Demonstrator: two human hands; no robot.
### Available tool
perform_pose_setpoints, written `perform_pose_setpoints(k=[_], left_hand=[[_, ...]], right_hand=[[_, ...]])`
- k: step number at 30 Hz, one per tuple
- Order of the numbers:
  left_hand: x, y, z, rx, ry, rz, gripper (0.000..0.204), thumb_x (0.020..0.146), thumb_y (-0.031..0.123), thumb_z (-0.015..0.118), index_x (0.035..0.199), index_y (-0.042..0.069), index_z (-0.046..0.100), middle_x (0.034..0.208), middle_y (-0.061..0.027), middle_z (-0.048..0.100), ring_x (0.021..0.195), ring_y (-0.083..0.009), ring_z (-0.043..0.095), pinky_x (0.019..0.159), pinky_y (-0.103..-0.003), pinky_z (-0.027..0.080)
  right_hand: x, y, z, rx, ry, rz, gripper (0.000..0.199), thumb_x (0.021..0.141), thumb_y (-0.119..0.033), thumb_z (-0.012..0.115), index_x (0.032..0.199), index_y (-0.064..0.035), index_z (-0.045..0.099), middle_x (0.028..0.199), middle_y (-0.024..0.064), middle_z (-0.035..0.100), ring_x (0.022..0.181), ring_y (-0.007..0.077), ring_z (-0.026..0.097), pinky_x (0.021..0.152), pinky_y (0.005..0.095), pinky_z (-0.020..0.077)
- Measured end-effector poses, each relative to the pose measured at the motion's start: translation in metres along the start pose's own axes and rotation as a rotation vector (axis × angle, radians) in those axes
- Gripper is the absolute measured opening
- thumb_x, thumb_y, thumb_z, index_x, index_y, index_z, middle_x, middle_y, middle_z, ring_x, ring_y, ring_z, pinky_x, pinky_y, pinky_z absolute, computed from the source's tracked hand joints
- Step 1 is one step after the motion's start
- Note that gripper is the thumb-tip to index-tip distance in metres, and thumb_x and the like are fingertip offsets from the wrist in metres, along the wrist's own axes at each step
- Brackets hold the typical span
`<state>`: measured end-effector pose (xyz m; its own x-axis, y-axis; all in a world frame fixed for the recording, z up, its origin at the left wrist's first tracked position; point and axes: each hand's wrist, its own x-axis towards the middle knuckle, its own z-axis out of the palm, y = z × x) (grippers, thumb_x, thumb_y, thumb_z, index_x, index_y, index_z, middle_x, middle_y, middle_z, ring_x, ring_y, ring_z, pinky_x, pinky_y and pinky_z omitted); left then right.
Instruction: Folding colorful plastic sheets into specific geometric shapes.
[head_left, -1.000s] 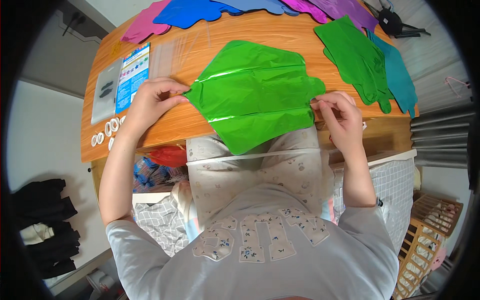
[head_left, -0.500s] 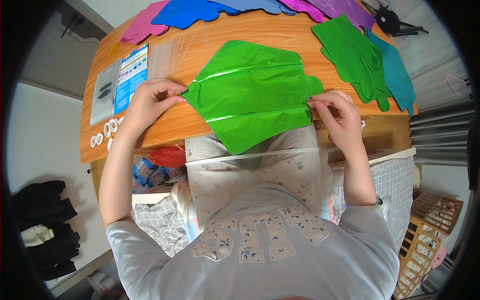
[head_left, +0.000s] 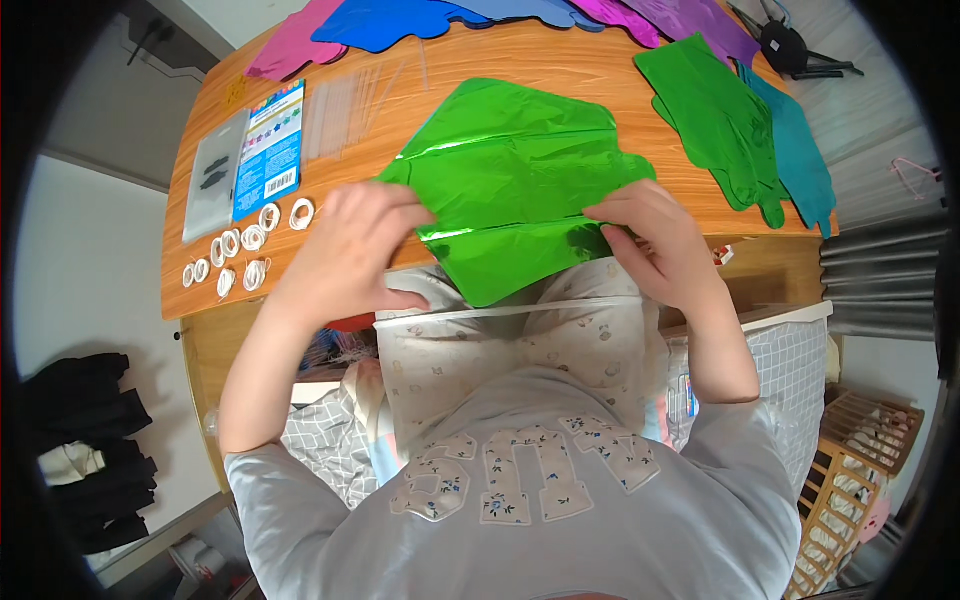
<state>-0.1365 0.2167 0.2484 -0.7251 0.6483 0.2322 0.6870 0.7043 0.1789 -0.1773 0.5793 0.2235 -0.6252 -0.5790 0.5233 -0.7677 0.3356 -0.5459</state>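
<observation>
Both hands hold a green foil balloon at the table edge.

The left hand (head_left: 350,245) and right hand (head_left: 655,240) pinch the green foil balloon (head_left: 515,180), which lies flat on the wooden table (head_left: 480,60), partly hanging over its near edge.

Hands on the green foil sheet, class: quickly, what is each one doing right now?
Left hand: closed, pinching the left edge of the green foil sheet.
Right hand: closed, pinching the sheet's right edge.
</observation>
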Motion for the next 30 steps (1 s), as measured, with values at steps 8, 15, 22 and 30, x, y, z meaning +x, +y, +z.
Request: perform_pose_setpoints(k=[8,15,22,30], left_hand=[[0.009,0.025,0.027,0.067,0.049,0.013,0.055,0.071,0.022,0.082,0.122,0.011,0.062,0.117,-0.0061,0.06,0.112,-0.0265,0.057,0.094,-0.042,0.042],[0.014,0.031,0.035,-0.017,0.186,-0.158,0.031,0.076,0.011,0.072,0.106,0.009,0.066,0.102,-0.0089,0.063,0.098,-0.0288,0.061,0.085,-0.041,0.045],[0.026,0.033,0.045,-0.203,0.299,-0.375,0.021,0.087,0.01,0.068,0.107,0.005,0.065,0.088,-0.0131,0.063,0.085,-0.035,0.062,0.077,-0.045,0.048],[0.033,0.043,0.042,-0.4,0.295,-0.62,0.04,0.092,0.013,0.067,0.13,0.006,0.059,0.087,-0.0162,0.062,0.081,-0.0363,0.062,0.073,-0.044,0.05]], right_hand=[[0.001,0.007,0.006,-0.027,-0.091,0.043,0.025,0.086,0.005,0.065,0.109,-0.0015,0.071,0.093,0.0117,0.067,0.086,0.0301,0.062,0.075,0.0368,0.0474],[0.008,0.004,-0.001,0.035,-0.159,0.039,0.031,0.088,0.001,0.067,0.118,-0.0024,0.069,0.098,0.0112,0.068,0.089,0.0289,0.064,0.078,0.0365,0.0498],[0.018,0.009,0.003,0.094,-0.13,0.242,0.033,0.092,-0.002,0.069,0.125,-0.0041,0.066,0.102,0.0107,0.069,0.092,0.0242,0.065,0.08,0.0338,0.0517],[0.034,0.017,0.009,0.107,-0.065,0.345,0.025,0.094,-0.003,0.07,0.119,-0.0026,0.069,0.1,0.0101,0.068,0.086,0.0204,0.064,0.077,0.0305,0.0509]])
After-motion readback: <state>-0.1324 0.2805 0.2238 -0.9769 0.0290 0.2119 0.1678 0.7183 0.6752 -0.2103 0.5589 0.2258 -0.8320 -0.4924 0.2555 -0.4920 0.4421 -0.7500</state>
